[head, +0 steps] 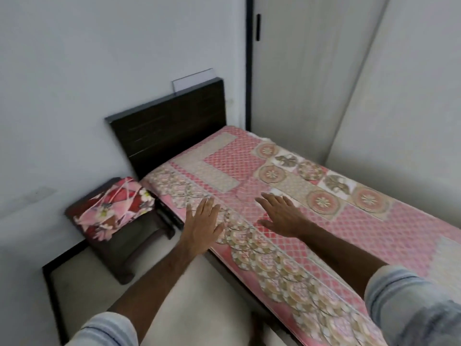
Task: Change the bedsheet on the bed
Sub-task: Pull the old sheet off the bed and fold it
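One bedsheet (pixel 349 221) covers the one bed (pixel 252 283) — pink, with a lattice print, round flower medallions and a scalloped border along the near edge. It lies spread flat over the mattress, its long axis running from the dark headboard (pixel 169 128) at the upper left down toward the lower right of the view, the border hanging just over the near side.

Two hands reach out over it. The left hand (pixel 202 226) is palm down with fingers straight and slightly spread, at the near edge of the sheet over the scalloped border. The right hand (pixel 282 216) is also flat, fingers extended and thumb out, further in over the lattice part. Whether either palm presses on the cloth cannot be told. Both forearms are bare, with light striped sleeves (pixel 409 300) pushed up.

Beside the bed's head stands one dark wooden stool (pixel 129 255), and on it one folded cloth (pixel 112 208) — a red and pink floral print. White walls (pixel 74 71) enclose the corner.
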